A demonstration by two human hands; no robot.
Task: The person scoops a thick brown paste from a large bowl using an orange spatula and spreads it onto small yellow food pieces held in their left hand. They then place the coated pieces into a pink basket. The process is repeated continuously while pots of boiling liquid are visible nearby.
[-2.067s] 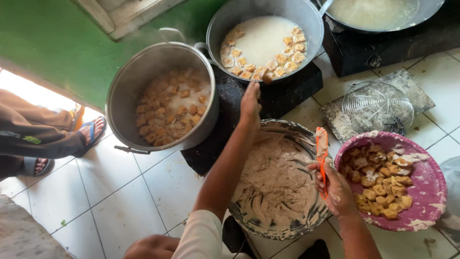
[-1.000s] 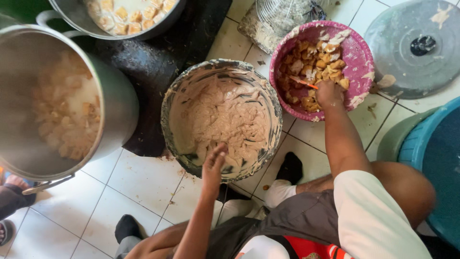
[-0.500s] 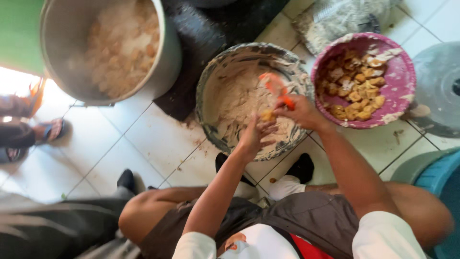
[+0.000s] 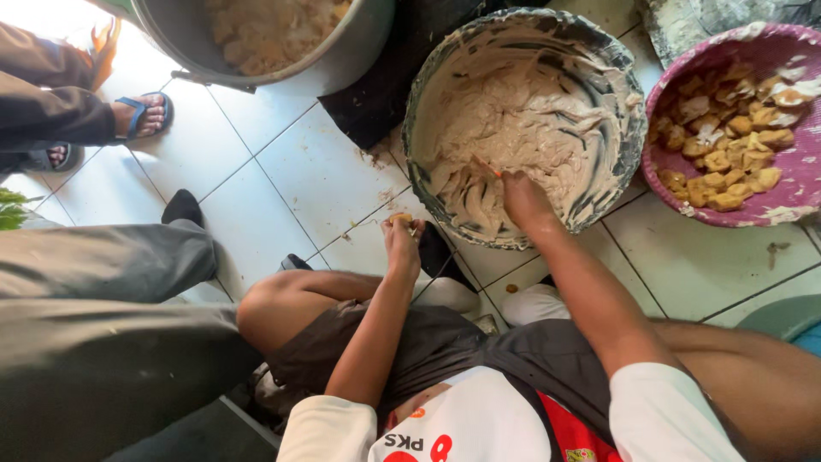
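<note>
Change: right hand (image 4: 523, 198) moved from pink basket (image 4: 800, 184) into batter bowl (image 4: 629, 120), fingers clenched on orange tool (image 4: 489, 168).
Left hand (image 4: 402, 244): small piece (image 4: 400, 219) pinched, held outside bowl.

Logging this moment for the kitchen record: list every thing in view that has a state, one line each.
batter bowl: partly full, walls smeared with paste.
pink basket: loaded with fried pieces.
metal pot: lid off, filled with pale pieces.
right hand: dipped in the batter, gripping an orange tool.
left hand: closed on a small fried piece, above the floor tiles.
</note>
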